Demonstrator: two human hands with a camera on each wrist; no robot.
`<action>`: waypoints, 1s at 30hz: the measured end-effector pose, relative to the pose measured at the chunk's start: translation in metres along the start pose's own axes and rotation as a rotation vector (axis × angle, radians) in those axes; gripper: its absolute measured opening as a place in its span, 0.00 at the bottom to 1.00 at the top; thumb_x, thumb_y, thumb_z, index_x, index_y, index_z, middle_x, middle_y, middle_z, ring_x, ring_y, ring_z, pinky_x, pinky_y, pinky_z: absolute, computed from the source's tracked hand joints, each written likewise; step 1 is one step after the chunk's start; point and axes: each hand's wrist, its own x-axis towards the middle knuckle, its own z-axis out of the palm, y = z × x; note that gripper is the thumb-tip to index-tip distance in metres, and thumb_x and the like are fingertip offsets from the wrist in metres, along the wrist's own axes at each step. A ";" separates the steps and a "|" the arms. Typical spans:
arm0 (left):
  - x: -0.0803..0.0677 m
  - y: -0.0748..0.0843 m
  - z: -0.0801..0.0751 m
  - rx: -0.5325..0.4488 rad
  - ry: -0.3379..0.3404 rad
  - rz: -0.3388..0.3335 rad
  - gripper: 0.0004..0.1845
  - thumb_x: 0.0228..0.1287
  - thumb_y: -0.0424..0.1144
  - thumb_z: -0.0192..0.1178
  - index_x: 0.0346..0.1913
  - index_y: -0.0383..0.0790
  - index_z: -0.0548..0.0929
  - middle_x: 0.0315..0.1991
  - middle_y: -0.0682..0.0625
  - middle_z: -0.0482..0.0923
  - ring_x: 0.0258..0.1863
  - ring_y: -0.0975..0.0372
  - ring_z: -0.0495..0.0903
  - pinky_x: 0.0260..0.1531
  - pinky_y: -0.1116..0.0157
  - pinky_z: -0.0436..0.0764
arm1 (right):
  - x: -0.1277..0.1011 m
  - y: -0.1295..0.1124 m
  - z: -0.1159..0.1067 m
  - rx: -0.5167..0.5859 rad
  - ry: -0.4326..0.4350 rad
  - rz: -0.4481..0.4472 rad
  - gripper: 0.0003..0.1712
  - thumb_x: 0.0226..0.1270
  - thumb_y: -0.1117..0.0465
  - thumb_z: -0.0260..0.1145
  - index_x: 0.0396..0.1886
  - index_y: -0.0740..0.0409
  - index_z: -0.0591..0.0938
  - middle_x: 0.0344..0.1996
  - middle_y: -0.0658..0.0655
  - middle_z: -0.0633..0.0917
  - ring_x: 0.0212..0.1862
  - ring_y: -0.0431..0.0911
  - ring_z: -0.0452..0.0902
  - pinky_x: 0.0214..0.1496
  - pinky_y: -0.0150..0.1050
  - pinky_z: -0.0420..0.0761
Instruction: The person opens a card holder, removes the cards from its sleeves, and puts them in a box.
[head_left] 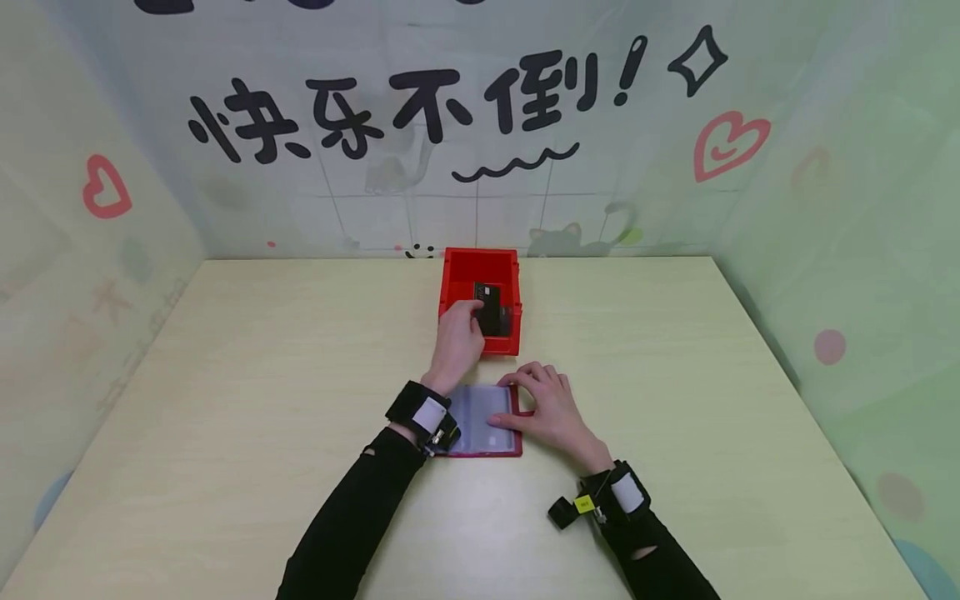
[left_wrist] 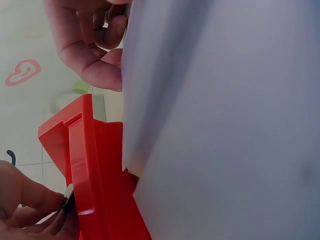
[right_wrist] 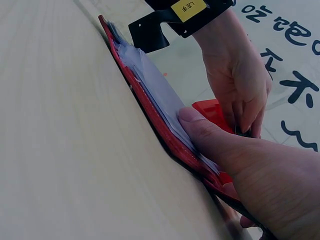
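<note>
A red bin (head_left: 452, 287) stands at the middle of the table with black cards (head_left: 495, 317) inside. My left hand (head_left: 472, 312) reaches into the bin and pinches a black card; in the left wrist view its fingertips (left_wrist: 35, 202) hold the card's thin dark edge (left_wrist: 68, 194) at the bin wall (left_wrist: 85, 170). Just in front of the bin lies an open red card holder (head_left: 480, 423) with clear sleeves (left_wrist: 225, 125). My right hand (head_left: 519, 397) rests flat on its right side, the thumb (right_wrist: 207, 132) pressing the sleeve pages (right_wrist: 150, 75) down.
The pale wooden table (head_left: 225, 375) spreads wide to both sides of the bin and holder. Patterned walls (head_left: 480, 125) close in the back and both sides. Black wrist straps (head_left: 420, 412) sit on both arms.
</note>
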 end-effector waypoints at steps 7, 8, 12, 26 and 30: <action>0.008 0.005 0.005 0.115 -0.144 -0.080 0.19 0.68 0.25 0.56 0.61 0.27 0.77 0.57 0.35 0.79 0.54 0.46 0.80 0.61 0.51 0.80 | 0.000 0.001 0.001 -0.005 0.013 -0.009 0.29 0.50 0.42 0.80 0.51 0.43 0.83 0.47 0.53 0.78 0.53 0.48 0.69 0.56 0.48 0.64; 0.009 0.006 0.006 0.139 -0.168 -0.090 0.18 0.68 0.26 0.56 0.60 0.28 0.77 0.55 0.36 0.79 0.52 0.46 0.81 0.59 0.52 0.81 | 0.000 0.000 0.000 -0.003 0.013 -0.010 0.29 0.50 0.43 0.80 0.51 0.43 0.83 0.47 0.53 0.78 0.53 0.48 0.69 0.55 0.48 0.64; 0.010 0.008 0.008 0.216 -0.229 -0.101 0.11 0.71 0.29 0.54 0.51 0.29 0.79 0.44 0.39 0.78 0.39 0.50 0.81 0.44 0.57 0.86 | 0.000 0.000 0.000 -0.005 0.011 -0.008 0.29 0.50 0.42 0.80 0.51 0.43 0.83 0.47 0.53 0.78 0.53 0.48 0.69 0.55 0.48 0.65; 0.008 0.009 0.008 0.320 -0.283 -0.104 0.11 0.72 0.32 0.51 0.30 0.34 0.79 0.22 0.44 0.70 0.25 0.55 0.73 0.25 0.66 0.70 | 0.000 0.000 0.002 -0.009 0.006 -0.007 0.29 0.50 0.43 0.79 0.52 0.44 0.83 0.49 0.53 0.78 0.55 0.48 0.69 0.57 0.48 0.66; 0.007 0.009 0.008 0.300 -0.283 -0.102 0.12 0.71 0.32 0.51 0.28 0.35 0.77 0.21 0.45 0.69 0.24 0.55 0.72 0.25 0.66 0.69 | 0.000 0.000 0.001 -0.012 0.003 -0.004 0.30 0.50 0.43 0.80 0.53 0.44 0.83 0.48 0.54 0.78 0.55 0.49 0.70 0.58 0.49 0.66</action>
